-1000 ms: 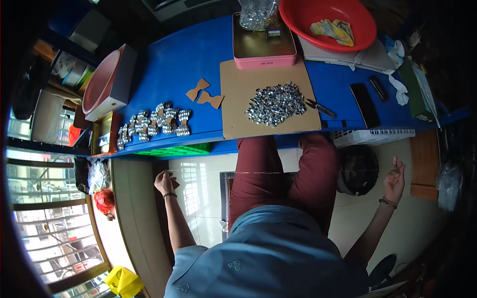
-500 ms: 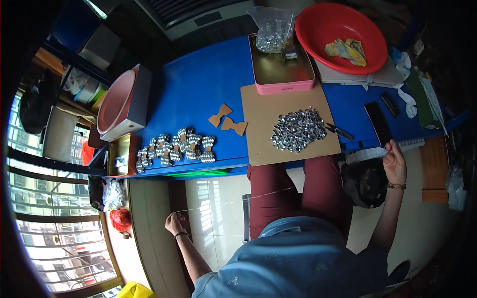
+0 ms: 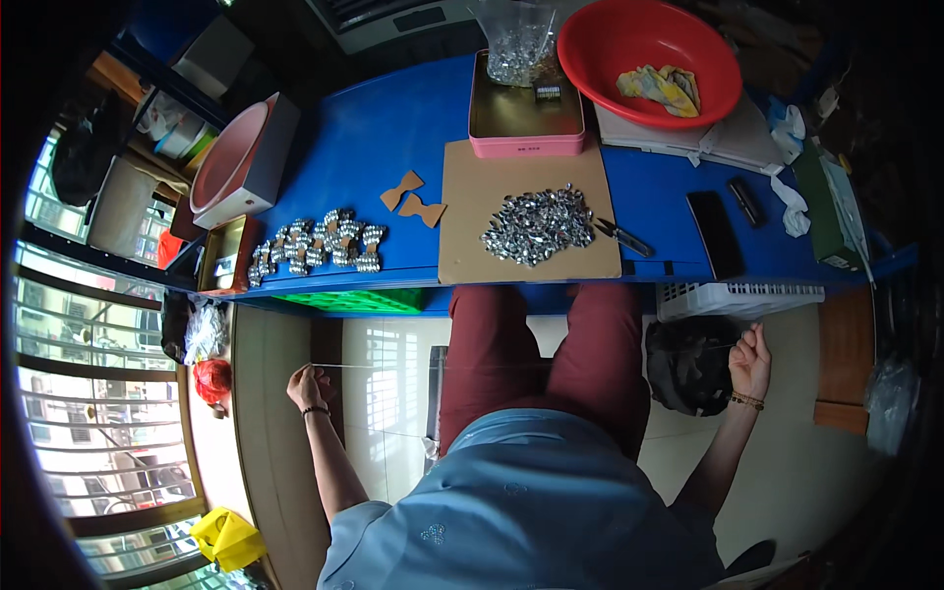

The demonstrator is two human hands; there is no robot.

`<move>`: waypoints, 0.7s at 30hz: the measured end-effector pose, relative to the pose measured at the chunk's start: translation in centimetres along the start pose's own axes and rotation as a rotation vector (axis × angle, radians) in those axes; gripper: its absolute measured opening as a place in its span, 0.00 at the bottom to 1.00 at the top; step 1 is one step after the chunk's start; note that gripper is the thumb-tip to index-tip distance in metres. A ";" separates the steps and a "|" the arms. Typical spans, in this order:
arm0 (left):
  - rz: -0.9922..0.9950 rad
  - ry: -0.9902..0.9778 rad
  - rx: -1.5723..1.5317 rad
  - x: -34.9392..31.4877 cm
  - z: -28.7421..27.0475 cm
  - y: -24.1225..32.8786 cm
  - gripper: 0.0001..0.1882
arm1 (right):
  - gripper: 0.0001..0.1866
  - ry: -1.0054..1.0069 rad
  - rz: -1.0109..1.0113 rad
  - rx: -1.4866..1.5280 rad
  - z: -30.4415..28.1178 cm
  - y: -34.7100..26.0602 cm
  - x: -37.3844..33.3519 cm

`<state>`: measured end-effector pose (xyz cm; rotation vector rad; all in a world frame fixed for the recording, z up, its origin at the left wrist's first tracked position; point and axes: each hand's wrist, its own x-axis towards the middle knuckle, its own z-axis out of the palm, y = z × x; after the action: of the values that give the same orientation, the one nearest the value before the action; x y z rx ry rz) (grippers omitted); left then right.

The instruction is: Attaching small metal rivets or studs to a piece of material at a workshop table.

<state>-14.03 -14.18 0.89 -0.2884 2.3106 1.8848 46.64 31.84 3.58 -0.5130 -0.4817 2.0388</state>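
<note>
My left hand is out to the left below the table edge, its fingertips pinched on a thin, pale thread. That thread runs straight across above my lap to my right hand, which is also closed on it at the far right. A heap of silver, shiny beads lies on a brown cardboard sheet in front of me. Thread snips rest at the sheet's right edge. Two brown bow-shaped card pieces lie left of it, and several bows covered with silver beads are further left.
A pink-sided tin with a bag of beads stands behind the cardboard. Beside it is a red basin holding a cloth. A phone lies on the blue table at right. A black bag sits below.
My right hand has come down from beside the phone to below the table edge. The left hand is slightly higher, and the slack thread is now stretched straight. The head view has shifted.
</note>
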 end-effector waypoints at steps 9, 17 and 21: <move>-0.016 -0.227 0.180 -0.1 6.9 1.4 0.07 | 0.08 0.478 -0.090 -0.003 -6.4 -5.0 -8.1; -0.007 -0.593 0.290 -4.0 13.4 1.9 0.05 | 0.09 0.273 -0.343 0.234 -17.3 -10.3 -14.8; 0.130 -1.011 0.411 -11.8 17.1 2.5 0.07 | 0.15 1.063 -0.502 -0.295 -25.3 -14.3 -21.3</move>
<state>-3.35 3.68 2.55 0.7083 1.8853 1.0959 80.16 23.44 -6.54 -1.3781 -0.2054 1.0007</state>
